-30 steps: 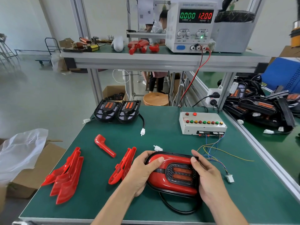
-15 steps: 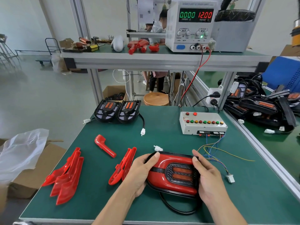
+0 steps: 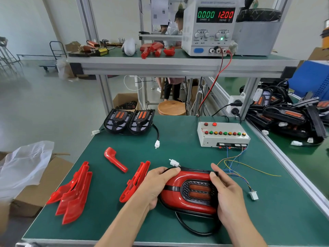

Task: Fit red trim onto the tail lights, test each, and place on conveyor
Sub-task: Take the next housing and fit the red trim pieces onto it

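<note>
Power supply [image 3: 210,27] on upper shelf: green display [image 3: 206,14] reads "0.000", captioned "CURRENT A"; red display [image 3: 225,14] reads "12.00", captioned "VOLTAGE V". Knob groups labelled "CURRENT" and "VOLTAGE", with Chinese characters beneath; knobs marked "COARSE" and "FINE". Brand line along top edge too blurred to read. Other lettering illegible.

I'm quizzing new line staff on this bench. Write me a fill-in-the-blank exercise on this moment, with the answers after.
1. Both hands, left hand and right hand, grip one tail light whose fitted trim is coloured ____.
2. The power supply shows a voltage of ____.
3. At the table's far left edge stand ____ untrimmed tail lights.
4. The tail light's white connector is ____ into the test box.

Answers: red; 12.00; two; not plugged
</note>
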{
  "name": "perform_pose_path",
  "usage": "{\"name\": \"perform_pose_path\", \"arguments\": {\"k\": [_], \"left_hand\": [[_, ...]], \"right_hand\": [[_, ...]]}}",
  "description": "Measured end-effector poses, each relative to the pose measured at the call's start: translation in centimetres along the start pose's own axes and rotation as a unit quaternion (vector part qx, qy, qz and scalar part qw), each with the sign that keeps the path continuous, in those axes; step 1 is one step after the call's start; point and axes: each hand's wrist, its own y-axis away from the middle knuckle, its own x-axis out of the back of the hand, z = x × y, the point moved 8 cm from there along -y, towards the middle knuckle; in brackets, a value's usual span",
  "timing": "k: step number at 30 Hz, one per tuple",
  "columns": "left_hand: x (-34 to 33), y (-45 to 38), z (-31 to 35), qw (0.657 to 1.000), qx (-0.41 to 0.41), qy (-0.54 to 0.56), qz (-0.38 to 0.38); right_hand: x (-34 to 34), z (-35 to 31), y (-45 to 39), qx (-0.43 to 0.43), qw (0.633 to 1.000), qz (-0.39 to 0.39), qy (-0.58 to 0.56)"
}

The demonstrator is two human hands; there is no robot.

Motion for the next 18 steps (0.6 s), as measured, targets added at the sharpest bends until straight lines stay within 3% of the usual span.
{"name": "perform_pose_path", "arguments": {"k": [6, 13, 18], "left_hand": [[0.1, 0.4, 0.2, 0.998, -0.065, 0.003, -0.013], [0.2, 1.2, 1.9, 0.971, -0.195, -0.125, 0.053], [0.1, 1.2, 2.2, 0.97, -0.192, -0.142, 0.036]], "right_hand": [[0.0, 0.0, 0.0, 0.003, 1.0, -0.003, 0.0], [0.4, -0.2, 0.0, 0.002, 1.0, 0.013, 0.019], [0.5, -0.2, 0.1, 0.001, 0.999, 0.026, 0.026]]}}
